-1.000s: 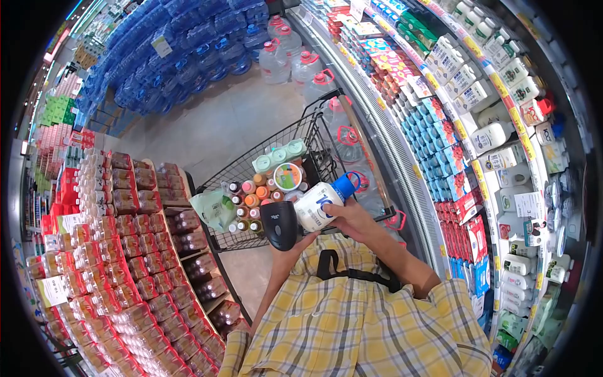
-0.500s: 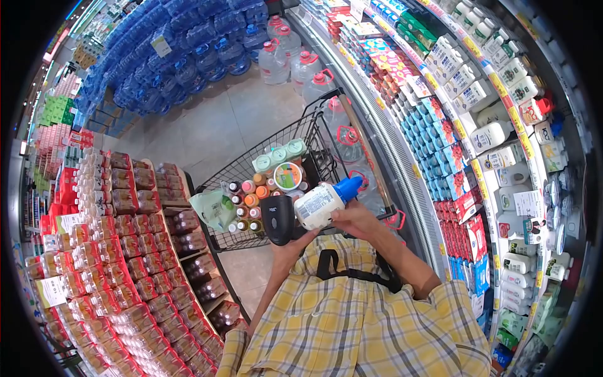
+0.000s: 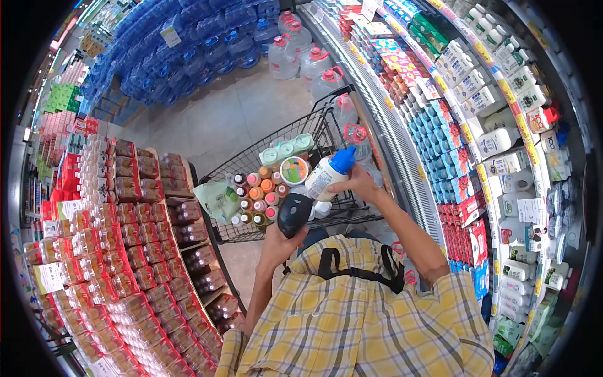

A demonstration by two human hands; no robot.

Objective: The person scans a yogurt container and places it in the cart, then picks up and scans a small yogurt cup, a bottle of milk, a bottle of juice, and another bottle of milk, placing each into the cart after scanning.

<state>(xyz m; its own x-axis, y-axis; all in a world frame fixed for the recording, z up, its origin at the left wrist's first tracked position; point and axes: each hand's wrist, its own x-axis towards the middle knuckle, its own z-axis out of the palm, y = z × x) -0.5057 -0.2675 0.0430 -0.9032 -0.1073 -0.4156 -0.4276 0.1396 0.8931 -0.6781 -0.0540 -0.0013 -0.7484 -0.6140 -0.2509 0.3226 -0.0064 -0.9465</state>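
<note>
My left hand point(image 3: 280, 244) is wrapped round a black handheld barcode scanner point(image 3: 294, 214), whose head points up over the near side of the shopping cart point(image 3: 264, 146). My right hand point(image 3: 358, 186) grips a white bottle with a blue cap point(image 3: 326, 173), tilted with its cap up and to the right, above the cart's right part. Inside the cart stand several small bottles point(image 3: 267, 186) with orange, pink and dark caps. Beside them are a round white-and-green tub point(image 3: 294, 169), a pack of pale green cups point(image 3: 286, 149) and a pale green bag point(image 3: 217, 202).
Stacked bottle packs point(image 3: 125, 251) fill the display on the left. On the right runs a chilled shelf point(image 3: 461, 135) with cartons and jugs. Large water jugs with red handles point(image 3: 314, 63) line the shelf's foot, and blue water packs point(image 3: 182, 50) are piled at the back.
My right hand has raised the bottle, tipping it more upright. The scanner in my left hand has moved right and down, with its head now tilted toward the right.
</note>
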